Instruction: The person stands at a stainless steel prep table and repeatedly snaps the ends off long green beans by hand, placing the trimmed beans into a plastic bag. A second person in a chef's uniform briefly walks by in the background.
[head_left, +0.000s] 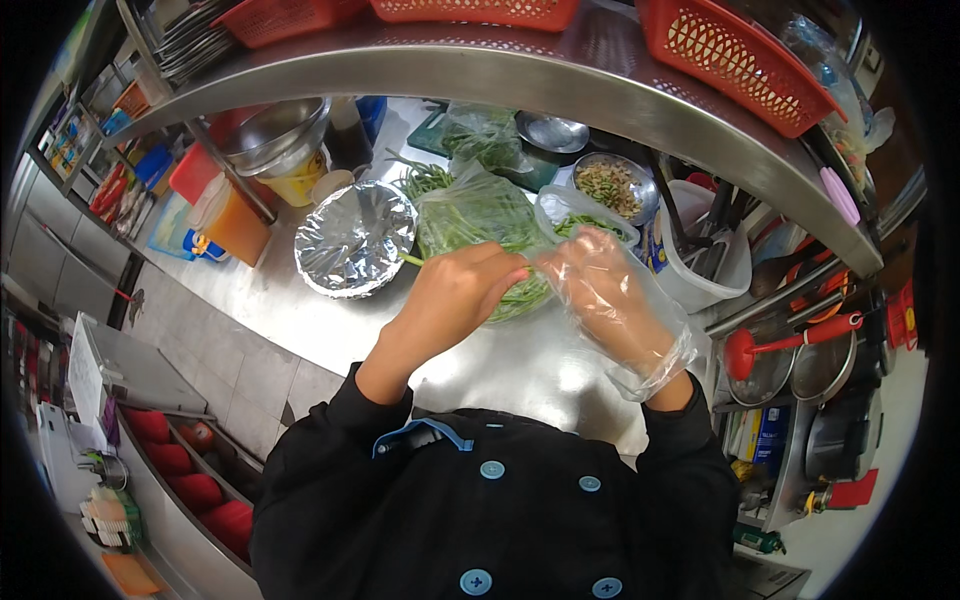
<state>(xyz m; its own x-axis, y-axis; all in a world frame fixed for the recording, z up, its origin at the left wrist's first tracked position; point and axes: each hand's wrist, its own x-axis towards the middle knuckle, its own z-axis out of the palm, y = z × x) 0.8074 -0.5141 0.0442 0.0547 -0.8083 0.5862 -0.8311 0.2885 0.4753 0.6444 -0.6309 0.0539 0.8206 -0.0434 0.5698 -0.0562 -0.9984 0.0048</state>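
My left hand (469, 289), bare, is closed on a green bean (410, 259), whose one end sticks out to the left. Beside it, my right hand (600, 289) wears a clear plastic glove; its fingertips meet the left fingers at the bean's other end. Whether the right fingers pinch the bean is hard to see. Beyond the hands lies a clear plastic bag of green beans (480, 214), with more long beans (424, 178) at its upper left. A clear plastic tub (589, 217) with cut green pieces stands just behind my right hand.
A foil-covered bowl (356, 238) stands left on the steel table (450, 360). Behind are a metal bowl of chopped food (611, 186) and a bag of leafy greens (487, 139). A white utensil bin (697, 262) stands right. A steel shelf (480, 67) with red baskets (739, 64) spans above.
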